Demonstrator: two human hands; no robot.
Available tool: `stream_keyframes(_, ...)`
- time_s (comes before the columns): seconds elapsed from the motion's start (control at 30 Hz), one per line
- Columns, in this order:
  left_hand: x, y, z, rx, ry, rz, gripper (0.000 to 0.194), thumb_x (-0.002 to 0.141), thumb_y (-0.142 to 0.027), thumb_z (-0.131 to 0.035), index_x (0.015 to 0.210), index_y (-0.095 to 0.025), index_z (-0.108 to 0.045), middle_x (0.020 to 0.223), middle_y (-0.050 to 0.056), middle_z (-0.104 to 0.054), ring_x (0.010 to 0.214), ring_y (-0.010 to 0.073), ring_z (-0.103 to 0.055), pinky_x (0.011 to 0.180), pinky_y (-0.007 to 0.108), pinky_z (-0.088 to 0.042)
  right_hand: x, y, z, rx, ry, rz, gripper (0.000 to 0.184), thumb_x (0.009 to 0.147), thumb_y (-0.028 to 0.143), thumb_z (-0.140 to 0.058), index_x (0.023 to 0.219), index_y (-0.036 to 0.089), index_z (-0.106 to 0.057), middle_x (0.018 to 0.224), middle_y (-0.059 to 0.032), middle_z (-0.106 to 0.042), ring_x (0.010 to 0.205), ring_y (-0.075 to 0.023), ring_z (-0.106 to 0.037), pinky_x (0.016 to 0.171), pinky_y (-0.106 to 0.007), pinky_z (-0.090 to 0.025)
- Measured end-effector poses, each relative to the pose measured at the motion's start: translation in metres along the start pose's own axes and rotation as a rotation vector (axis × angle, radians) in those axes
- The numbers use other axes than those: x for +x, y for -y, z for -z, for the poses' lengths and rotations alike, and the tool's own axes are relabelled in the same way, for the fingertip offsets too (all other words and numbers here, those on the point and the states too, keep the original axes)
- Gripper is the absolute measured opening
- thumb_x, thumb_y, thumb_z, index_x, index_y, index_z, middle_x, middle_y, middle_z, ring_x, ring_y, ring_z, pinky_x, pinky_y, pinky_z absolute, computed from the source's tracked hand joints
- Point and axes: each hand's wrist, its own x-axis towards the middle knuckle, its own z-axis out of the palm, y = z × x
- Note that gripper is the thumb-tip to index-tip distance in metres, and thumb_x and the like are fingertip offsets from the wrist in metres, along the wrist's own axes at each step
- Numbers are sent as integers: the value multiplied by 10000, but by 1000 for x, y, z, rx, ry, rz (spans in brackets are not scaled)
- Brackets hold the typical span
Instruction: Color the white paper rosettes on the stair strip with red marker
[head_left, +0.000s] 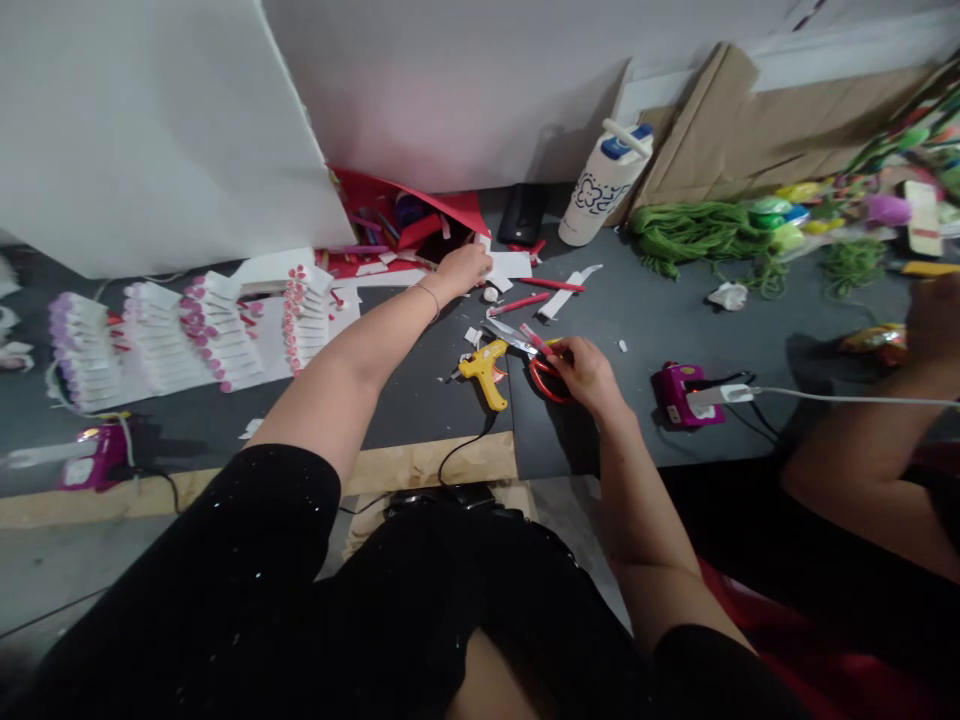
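My left hand point(463, 268) reaches far forward and rests, fingers curled, on white paper scraps point(514, 265) beside a red paper pile point(409, 215); what it grips is hidden. My right hand point(586, 375) is closed round the red handles of a pair of scissors point(525, 350), whose blades point left over the dark mat. A yellow glue gun point(486, 370) lies just left of the scissors. Red paper sticks point(551, 285) lie between the two hands.
Rows of white paper strips with pink and purple tips point(187, 335) lie at the left. A white bottle point(604, 185), a black phone point(523, 213), green yarn point(694, 235), two magenta glue guns point(679, 393) point(94, 455). Another person's arm point(862, 460) is at the right.
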Motion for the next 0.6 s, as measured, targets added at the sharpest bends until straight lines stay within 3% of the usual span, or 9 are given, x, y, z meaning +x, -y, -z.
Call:
stream_keyframes(0.13, -1, 2, -2, 4, 5, 7, 322, 936, -114, -610, 1181, -137, -818, 1181, 149, -761, 1129, 259, -709, 933, 325, -498, -4, -1, -4, -60, -50, 62, 156, 969, 390, -592, 970, 256, -673, 965, -123, -752, 927, -303, -655, 841, -447, -546)
stream_keyframes(0.3, -9, 5, -3, 10, -14, 5, 328, 976, -93, -535, 1128, -133, -822, 1176, 169, -764, 1179, 291, -704, 951, 370, -507, -15, 9, -9, -124, -146, 75, 199, 1019, 400, -548, 946, 261, -670, 995, -139, -744, 993, -312, -636, 927, -480, -544)
stream_keyframes(0.43, -25, 7, 4, -57, -215, 98, 318, 1010, -130, -511, 1170, -150, -784, 1243, 164, -751, 1284, 307, -652, 1000, 386, -513, -8, 13, -9, 56, -154, -78, 154, 990, 397, -572, 952, 260, -633, 967, -102, -773, 897, -272, -679, 856, -439, -567)
stream_keyframes(0.6, -59, 8, 12, -286, -438, 349, 232, 981, -110, -570, 1150, -187, -710, 1131, 114, -776, 1087, 271, -704, 943, 363, -513, 13, 19, -10, 188, -142, -149, 114, 947, 370, -598, 902, 265, -603, 882, -51, -762, 792, -219, -650, 760, -364, -536)
